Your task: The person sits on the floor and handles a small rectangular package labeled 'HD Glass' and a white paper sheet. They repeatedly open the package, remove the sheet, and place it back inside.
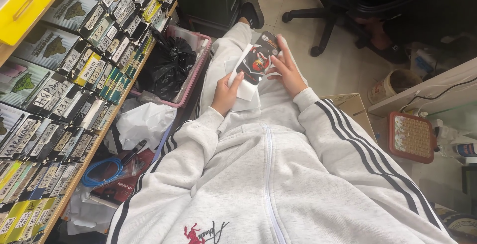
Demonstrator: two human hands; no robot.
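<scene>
Two hands on one thing, seen from the head view: left hand [226, 94] pinching a white sheet [243, 77] with fingers closed along its edge, right hand [288, 70] closed round the side of a dark phone case with a red-and-white picture [258, 58]. Case resting over the lap, on the sheet, tilted away from the body, above grey trousers.

Risks, as a judgement: a light fingertip hold on the case, so a slip toward the tiled floor [343, 65] quite possible; sheet loose and thin, likely to crease or slide off the thigh if the pinch eases.

Room: tight on the left, with a shelf of packaged boxes [74, 70] close by the elbow and a pink tub holding a black bag [171, 65] just beside the knee; crumpled white paper [144, 122] and a blue cable coil [102, 172] below. On the right, a cardboard box [353, 107] near the sleeve and an office chair base [323, 20] farther out. Open floor only ahead and right.
</scene>
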